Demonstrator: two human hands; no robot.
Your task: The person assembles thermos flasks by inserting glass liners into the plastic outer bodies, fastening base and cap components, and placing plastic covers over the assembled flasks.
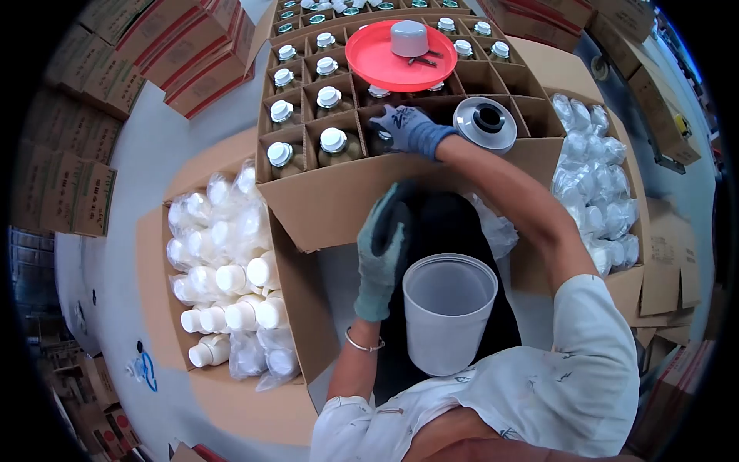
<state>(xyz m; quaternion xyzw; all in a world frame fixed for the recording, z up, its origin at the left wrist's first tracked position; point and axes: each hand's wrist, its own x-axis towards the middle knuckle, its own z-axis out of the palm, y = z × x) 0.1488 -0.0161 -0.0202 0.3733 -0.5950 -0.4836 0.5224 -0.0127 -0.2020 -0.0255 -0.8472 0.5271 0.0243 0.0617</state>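
My right hand (408, 129), in a blue-grey glove, reaches over the front row of a divided carton (369, 185). Its fingers close over the top of a clear bottle (381, 144) in a compartment; the bottle's top is hidden beneath them. My left hand (383, 246), in a pale green glove with a dark palm, is raised above my lap, thumb and fingers apart, holding nothing. A tall white plastic tub (448, 339), open at the top, rests on my lap. Right of my right hand, a white round lid with a black ring (485, 127) lies over the compartments.
White-capped bottles (332, 142) fill several compartments. A red plate (369, 61) bearing a grey cup (409, 38) and small dark pieces lies across them. Cartons of bagged white bottles (223, 239) and bagged items (596, 169) flank me. Stacked boxes (208, 69) stand behind.
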